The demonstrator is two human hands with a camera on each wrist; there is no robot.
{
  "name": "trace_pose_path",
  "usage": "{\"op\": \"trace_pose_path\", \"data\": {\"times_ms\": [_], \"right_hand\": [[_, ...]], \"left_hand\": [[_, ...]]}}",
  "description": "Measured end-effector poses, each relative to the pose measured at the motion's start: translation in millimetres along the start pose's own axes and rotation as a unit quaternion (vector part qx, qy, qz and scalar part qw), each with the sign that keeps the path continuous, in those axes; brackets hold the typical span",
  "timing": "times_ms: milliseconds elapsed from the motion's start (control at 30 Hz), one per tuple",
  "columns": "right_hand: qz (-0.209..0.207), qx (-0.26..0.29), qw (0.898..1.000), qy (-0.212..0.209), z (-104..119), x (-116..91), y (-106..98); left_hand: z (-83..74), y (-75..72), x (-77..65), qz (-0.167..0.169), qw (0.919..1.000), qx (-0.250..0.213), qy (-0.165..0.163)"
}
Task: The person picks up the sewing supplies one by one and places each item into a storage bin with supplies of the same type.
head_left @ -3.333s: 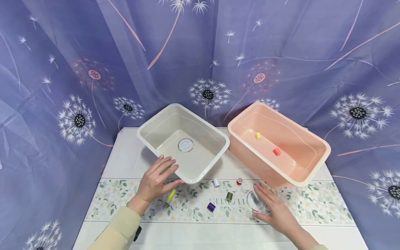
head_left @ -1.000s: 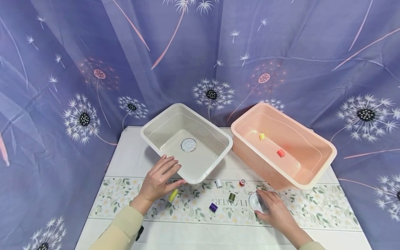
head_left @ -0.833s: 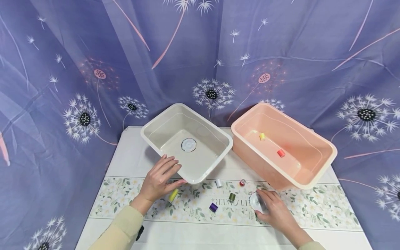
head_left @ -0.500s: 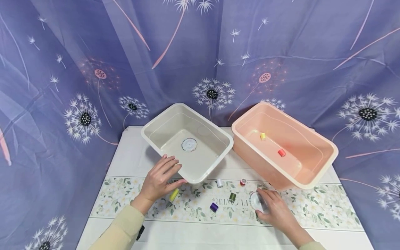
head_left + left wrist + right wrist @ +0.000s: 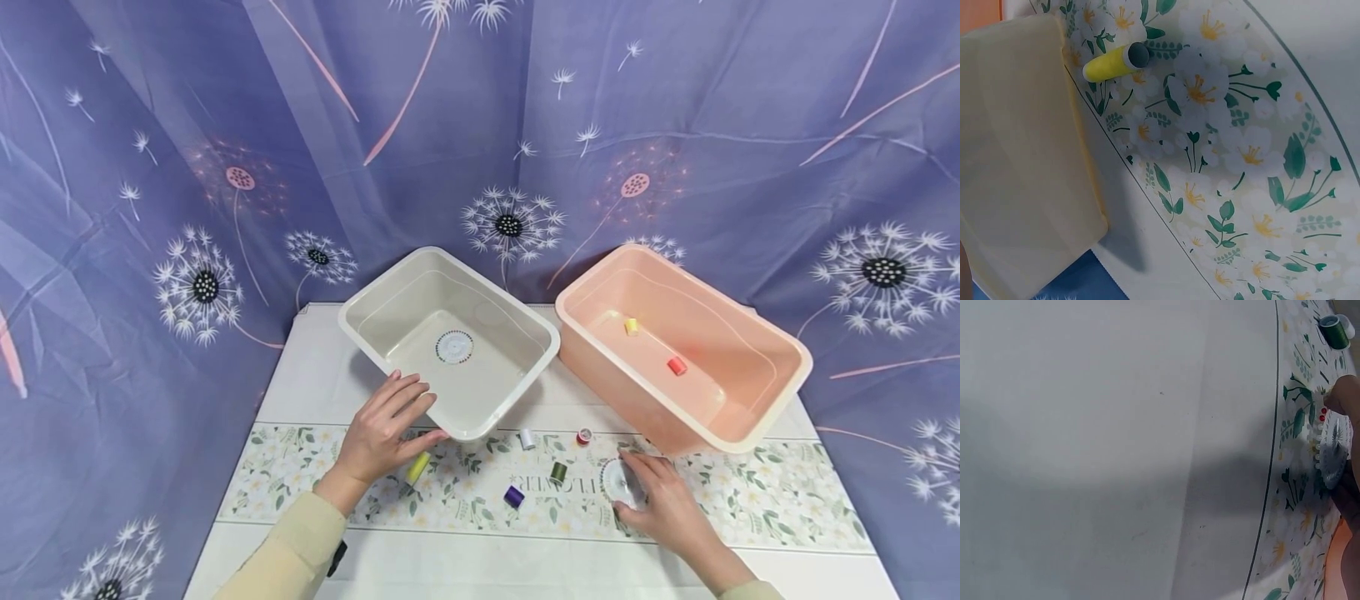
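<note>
My left hand (image 5: 384, 435) rests at the near-left rim of the grey plastic bin (image 5: 504, 407), its fingers fairly straight and reaching over the edge. Just below it a bright yellow thread spool (image 5: 417, 468) lies on the table; the left wrist view shows this spool (image 5: 1115, 62) too. With thumb and fingers at opposite edges, my right hand (image 5: 663, 504) grips a round wheel of ball-head pins (image 5: 617, 482). In the right wrist view this pin wheel (image 5: 1334, 450) has red and white pin heads at its edge; the hand hides part of it. Another pin wheel (image 5: 454, 347) lies inside the grey bin.
A pink bin (image 5: 600, 375) at right holds a yellow spool (image 5: 632, 327) and a red spool (image 5: 677, 366). Between my hands lie white (image 5: 527, 438), red-and-white (image 5: 584, 436), dark green (image 5: 558, 472) and purple (image 5: 513, 497) spools. A purple dandelion curtain (image 5: 420, 192) hangs behind.
My right thumb and fingers have drawn in from beside the pin wheel to its edges. The left hand stays at the grey bin. The head view has shifted slightly.
</note>
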State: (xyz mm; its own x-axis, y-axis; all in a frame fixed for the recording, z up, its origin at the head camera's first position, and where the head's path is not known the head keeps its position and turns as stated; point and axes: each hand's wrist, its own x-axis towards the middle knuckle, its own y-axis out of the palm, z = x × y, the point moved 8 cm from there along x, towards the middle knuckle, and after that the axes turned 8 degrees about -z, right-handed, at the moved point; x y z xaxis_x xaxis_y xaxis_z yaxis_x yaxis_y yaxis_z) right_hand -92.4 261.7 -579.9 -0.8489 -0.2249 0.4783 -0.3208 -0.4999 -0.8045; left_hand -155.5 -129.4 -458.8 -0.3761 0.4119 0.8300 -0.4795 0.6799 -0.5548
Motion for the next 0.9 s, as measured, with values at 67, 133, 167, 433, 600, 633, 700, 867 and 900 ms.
{"op": "trace_pose_path", "data": {"times_ms": [67,133,167,433,600,633,700,867,900], "right_hand": [[0.005,-0.004,1.0,0.0,0.3,-0.7,0.8],[0.01,-0.012,1.0,0.0,0.4,-1.6,1.4],[0.013,-0.015,1.0,-0.001,0.5,-1.8,1.6],[0.0,0.007,1.0,0.008,1.9,2.7,-2.8],[-0.017,0.006,1.0,-0.005,3.3,5.0,-5.8],[-0.02,0.006,1.0,-0.008,3.6,5.4,-6.1],[-0.022,0.007,1.0,-0.013,4.0,6.2,-6.4],[-0.006,-0.001,1.0,-0.022,3.2,4.7,-2.5],[-0.002,-0.003,1.0,-0.025,2.8,3.7,-1.4]], "left_hand": [[-0.4,-0.5,0.2,-0.004,1.0,0.0,0.001],[-0.7,-0.3,0.5,-0.005,1.0,-0.002,0.002],[-0.8,0.0,0.6,-0.005,1.0,-0.003,0.002],[-1.1,0.7,-0.3,-0.001,1.0,0.002,0.001],[-0.8,0.5,-0.5,0.001,1.0,0.0,0.001],[-0.7,0.5,-0.5,0.001,1.0,-0.001,0.001],[-0.6,0.3,-0.4,0.001,1.0,-0.002,0.001],[-0.4,0.1,-0.7,0.001,1.0,-0.001,-0.001],[-0.4,0.3,-0.8,0.001,1.0,0.0,-0.001]]}}
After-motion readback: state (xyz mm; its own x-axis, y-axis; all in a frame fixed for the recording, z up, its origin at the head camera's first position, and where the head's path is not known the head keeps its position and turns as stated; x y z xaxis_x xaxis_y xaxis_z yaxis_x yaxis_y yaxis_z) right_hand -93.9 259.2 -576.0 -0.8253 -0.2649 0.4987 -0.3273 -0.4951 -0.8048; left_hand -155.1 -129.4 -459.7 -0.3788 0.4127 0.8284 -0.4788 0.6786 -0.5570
